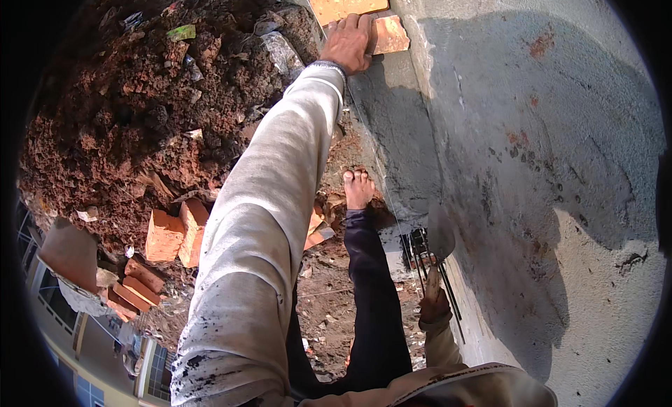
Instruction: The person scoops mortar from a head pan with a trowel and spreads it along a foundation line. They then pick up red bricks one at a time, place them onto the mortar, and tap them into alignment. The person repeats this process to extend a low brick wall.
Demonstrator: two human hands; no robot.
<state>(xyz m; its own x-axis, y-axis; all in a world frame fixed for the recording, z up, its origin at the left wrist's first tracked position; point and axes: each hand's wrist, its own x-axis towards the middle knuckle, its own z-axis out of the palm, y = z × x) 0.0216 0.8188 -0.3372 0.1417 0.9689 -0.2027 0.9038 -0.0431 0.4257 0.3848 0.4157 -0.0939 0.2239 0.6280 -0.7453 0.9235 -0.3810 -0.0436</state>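
At the far end of a low wall, my left hand is closed on the near end of an orange brick, which rests on the wall's top. Just beyond it lies another orange brick, set side by side with a small gap. Wet grey mortar covers the wall top on the near side of my hand. My right hand, low at the right, grips the wooden handle of a trowel. Its blade points away from me over the near end of the mortar, beside several thin dark steel bars.
A taut string runs along the wall's left edge. A rough plastered wall rises at the right. Reddish soil with litter lies at the left, with loose bricks near it. My bare foot stands close to the wall.
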